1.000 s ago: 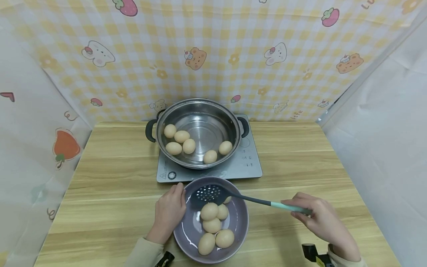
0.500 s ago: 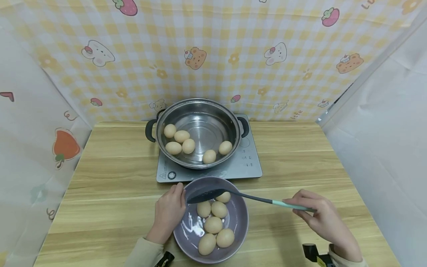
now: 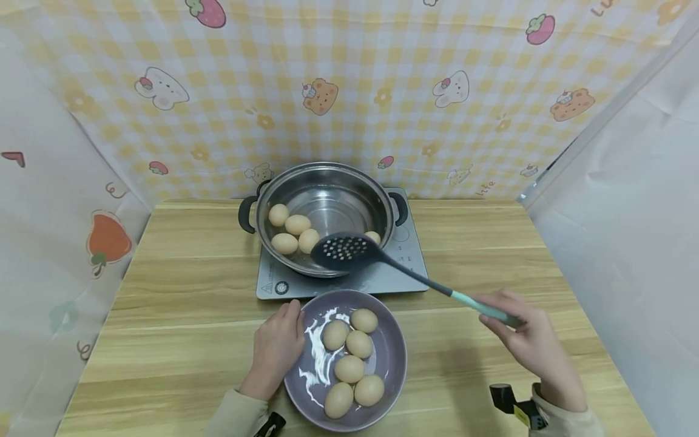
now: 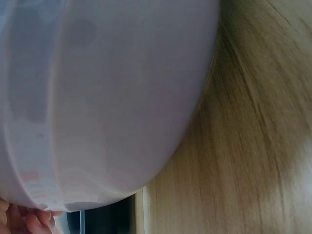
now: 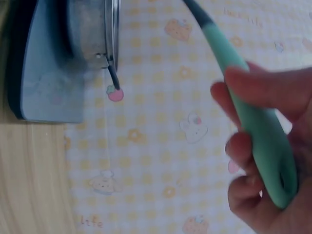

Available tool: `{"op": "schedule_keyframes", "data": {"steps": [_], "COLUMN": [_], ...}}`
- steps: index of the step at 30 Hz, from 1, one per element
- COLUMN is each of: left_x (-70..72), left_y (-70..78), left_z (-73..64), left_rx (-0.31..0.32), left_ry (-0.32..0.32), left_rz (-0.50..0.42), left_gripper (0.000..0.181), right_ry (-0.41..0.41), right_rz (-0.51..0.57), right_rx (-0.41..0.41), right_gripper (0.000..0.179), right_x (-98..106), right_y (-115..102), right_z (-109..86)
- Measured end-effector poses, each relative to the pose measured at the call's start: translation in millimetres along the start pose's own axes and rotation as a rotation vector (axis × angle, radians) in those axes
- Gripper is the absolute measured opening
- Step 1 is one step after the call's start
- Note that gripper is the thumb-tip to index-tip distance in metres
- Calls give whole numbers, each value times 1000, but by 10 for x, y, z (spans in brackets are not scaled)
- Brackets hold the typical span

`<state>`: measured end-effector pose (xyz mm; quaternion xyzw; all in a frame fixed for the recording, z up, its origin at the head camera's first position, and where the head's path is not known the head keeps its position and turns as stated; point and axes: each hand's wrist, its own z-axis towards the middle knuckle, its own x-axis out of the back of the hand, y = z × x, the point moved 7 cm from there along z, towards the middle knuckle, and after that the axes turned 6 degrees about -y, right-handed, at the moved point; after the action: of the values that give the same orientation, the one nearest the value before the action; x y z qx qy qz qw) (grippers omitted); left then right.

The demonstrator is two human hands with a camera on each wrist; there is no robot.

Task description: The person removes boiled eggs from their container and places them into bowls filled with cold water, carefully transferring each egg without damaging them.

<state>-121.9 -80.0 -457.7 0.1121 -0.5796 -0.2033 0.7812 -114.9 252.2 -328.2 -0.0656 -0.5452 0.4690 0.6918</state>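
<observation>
My right hand [image 3: 526, 334] grips the mint-green handle of a dark skimmer [image 3: 415, 276], thumb and fingers wrapped round it in the right wrist view. The skimmer's perforated head [image 3: 345, 250] hangs over the front rim of the steel pot [image 3: 327, 169], with no egg on it. Several brown eggs [image 3: 284, 243] sit in the pot; the head hides part of its front. My left hand [image 3: 277, 349] holds the left rim of a purple-grey bowl [image 3: 395, 364]. Several eggs [image 3: 349, 369] lie in that bowl. The left wrist view shows the bowl's outer wall [image 4: 122, 97] close up.
The pot stands on a flat silver induction cooker [image 3: 401, 273], just beyond the bowl. Its black handles [image 3: 401, 209] stick out at both sides. The wooden table [image 3: 480, 237] meets a yellow checked cloth [image 3: 382, 79] at the back and white walls at the sides.
An egg has rolled off the skimmer into the bowl. The skimmer's head has since risen and moved away from the bowl to the pot. My left hand has stayed on the rim.
</observation>
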Motion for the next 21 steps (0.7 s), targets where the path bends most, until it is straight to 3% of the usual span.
{"op": "schedule_keyframes", "data": {"steps": [5, 9, 21], "left_x": [-3, -2, 5], "left_y": [-3, -3, -4], "left_z": [-9, -15, -14], "left_rx": [-3, -2, -3], "left_ry": [4, 4, 12], "left_rz": [-2, 0, 0], "left_gripper": [16, 15, 16], "right_ry": [149, 196, 177], "right_rz": [-244, -414, -466], "right_rx": [-71, -42, 31], "right_gripper": [40, 36, 31], "right_x": [13, -44, -212], "right_y": [-38, -77, -114], "right_z": [129, 215, 368]}}
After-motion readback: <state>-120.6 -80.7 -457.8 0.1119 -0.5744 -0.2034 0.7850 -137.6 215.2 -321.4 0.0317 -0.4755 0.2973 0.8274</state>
